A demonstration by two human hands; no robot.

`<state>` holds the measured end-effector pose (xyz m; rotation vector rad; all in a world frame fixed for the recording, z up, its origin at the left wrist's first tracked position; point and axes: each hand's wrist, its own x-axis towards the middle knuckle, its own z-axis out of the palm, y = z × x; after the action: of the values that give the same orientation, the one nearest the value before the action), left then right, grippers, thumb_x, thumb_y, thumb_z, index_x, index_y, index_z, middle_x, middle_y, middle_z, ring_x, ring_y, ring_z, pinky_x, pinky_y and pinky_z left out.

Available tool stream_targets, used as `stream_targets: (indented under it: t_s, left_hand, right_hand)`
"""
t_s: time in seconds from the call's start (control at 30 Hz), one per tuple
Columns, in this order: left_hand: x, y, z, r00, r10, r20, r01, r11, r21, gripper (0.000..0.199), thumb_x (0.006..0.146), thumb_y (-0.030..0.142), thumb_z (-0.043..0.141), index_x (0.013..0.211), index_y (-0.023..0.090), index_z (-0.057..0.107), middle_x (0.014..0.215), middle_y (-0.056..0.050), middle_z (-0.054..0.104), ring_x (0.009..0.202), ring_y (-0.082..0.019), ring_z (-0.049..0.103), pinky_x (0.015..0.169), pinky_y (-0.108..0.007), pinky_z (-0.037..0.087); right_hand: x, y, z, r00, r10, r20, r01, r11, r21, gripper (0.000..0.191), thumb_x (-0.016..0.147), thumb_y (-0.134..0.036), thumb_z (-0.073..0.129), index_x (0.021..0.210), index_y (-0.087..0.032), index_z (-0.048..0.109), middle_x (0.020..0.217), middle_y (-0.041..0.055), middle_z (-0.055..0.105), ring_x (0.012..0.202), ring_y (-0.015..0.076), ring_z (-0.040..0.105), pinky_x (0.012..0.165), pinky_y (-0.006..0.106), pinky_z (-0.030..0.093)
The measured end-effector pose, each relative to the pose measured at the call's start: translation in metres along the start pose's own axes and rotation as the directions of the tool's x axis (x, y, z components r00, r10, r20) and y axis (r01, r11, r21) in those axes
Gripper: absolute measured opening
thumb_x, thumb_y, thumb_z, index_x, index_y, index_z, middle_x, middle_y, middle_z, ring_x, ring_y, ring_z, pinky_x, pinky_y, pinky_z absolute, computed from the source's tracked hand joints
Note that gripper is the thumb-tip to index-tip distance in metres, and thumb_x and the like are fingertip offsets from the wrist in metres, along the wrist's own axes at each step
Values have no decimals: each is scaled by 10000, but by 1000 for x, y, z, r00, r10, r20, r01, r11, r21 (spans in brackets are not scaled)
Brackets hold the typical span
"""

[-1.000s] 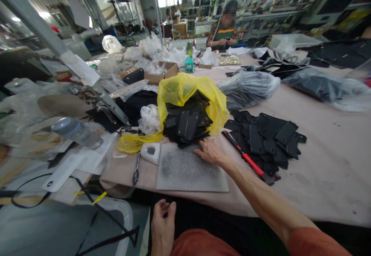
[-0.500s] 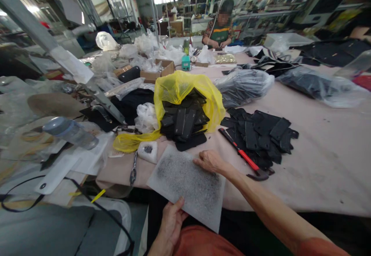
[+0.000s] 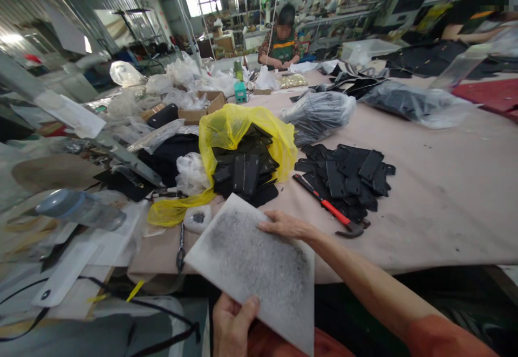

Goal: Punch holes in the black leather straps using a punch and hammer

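Note:
A whitish rectangular board (image 3: 259,270), its middle speckled grey and black, is tilted at the table's near edge. My left hand (image 3: 235,319) grips its near edge with the thumb on top. Along the far edge my right hand (image 3: 285,224) has hold of it too, fingers partly hidden behind. Just beyond the board, a yellow plastic bag (image 3: 285,146) lies with its mouth towards me, full of black flat pieces (image 3: 245,173). To the right rests a red-and-black hammer (image 3: 334,211), beside a loose pile of similar black pieces (image 3: 348,176).
Left of the board are pliers (image 3: 181,249) and a small white tray (image 3: 197,218) of tiny dark parts. A water bottle (image 3: 81,208) lies farther left, near a slanting metal post (image 3: 125,160). Clear-bagged grey pieces (image 3: 319,114) lie behind. Across the table sits a co-worker (image 3: 279,44).
The board has come up off the table and nearer to me. My right hand has gone from a curled hand on its top to gripping its far edge. The view has swung right.

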<state>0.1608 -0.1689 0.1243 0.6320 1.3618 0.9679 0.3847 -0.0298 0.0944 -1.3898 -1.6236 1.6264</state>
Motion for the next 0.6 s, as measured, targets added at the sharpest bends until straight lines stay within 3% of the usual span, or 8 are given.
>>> stream_targets:
  t_s: [0.07, 0.13, 0.23, 0.3, 0.37, 0.47, 0.6]
  left_hand:
    - [14, 36, 3, 987, 145, 69, -152, 981, 118, 451, 641, 421, 770, 948, 100, 696, 871, -88, 732, 823, -248, 669, 753, -311, 517]
    - [36, 72, 9, 967, 217, 135, -242, 949, 203, 432, 706, 440, 718, 977, 106, 681, 864, -69, 726, 798, -225, 659, 719, -293, 513]
    - [75, 116, 22, 927, 301, 222, -368, 842, 395, 403, 787, 452, 615, 1007, 117, 657, 862, -65, 716, 761, -204, 648, 681, -287, 502]
    - [100, 134, 33, 881, 368, 297, -473, 698, 538, 345, 799, 406, 587, 994, 129, 656, 917, -74, 713, 805, -204, 645, 701, -283, 491]
    - [122, 141, 46, 867, 356, 350, -493, 501, 711, 300, 811, 403, 557, 896, 138, 670, 874, -77, 708, 794, -209, 640, 688, -285, 473]
    - [151, 133, 63, 869, 245, 430, -479, 199, 855, 368, 829, 475, 519, 786, 145, 676, 816, -100, 701, 794, -237, 642, 696, -303, 458]
    - [179, 106, 79, 824, 87, 561, -562, -7, 827, 423, 844, 527, 484, 841, 159, 693, 896, -126, 714, 854, -264, 660, 725, -318, 461]
  right_hand:
    - [-3, -6, -12, 1000, 1, 23, -8, 947, 321, 496, 772, -616, 617, 978, -166, 636, 933, 75, 687, 787, 207, 631, 703, 325, 487]
    - [-8, -13, -21, 999, 5, -48, 23, 815, 580, 481, 743, -560, 679, 1018, -167, 638, 933, 78, 699, 781, 214, 648, 745, 364, 510]
    - [-20, -18, -18, 976, 52, -210, 138, 597, 790, 418, 703, -437, 748, 1009, -167, 661, 939, 82, 716, 816, 233, 664, 824, 402, 512]
    - [-32, -16, -3, 934, 148, -327, 217, 494, 842, 384, 674, -363, 773, 987, -163, 676, 942, 80, 725, 852, 246, 664, 852, 401, 508]
    - [-45, -8, 22, 880, 276, -387, 260, 402, 878, 386, 661, -318, 783, 1000, -167, 677, 981, 75, 728, 915, 254, 655, 876, 393, 500]
    - [-64, 10, 69, 852, 433, -295, 215, 225, 950, 429, 675, -313, 779, 1063, -187, 645, 1061, 67, 714, 1012, 262, 632, 901, 407, 483]
    - [-81, 29, 120, 851, 503, -149, 126, 80, 989, 501, 695, -361, 779, 1121, -198, 571, 1041, 71, 706, 957, 249, 646, 850, 408, 479]
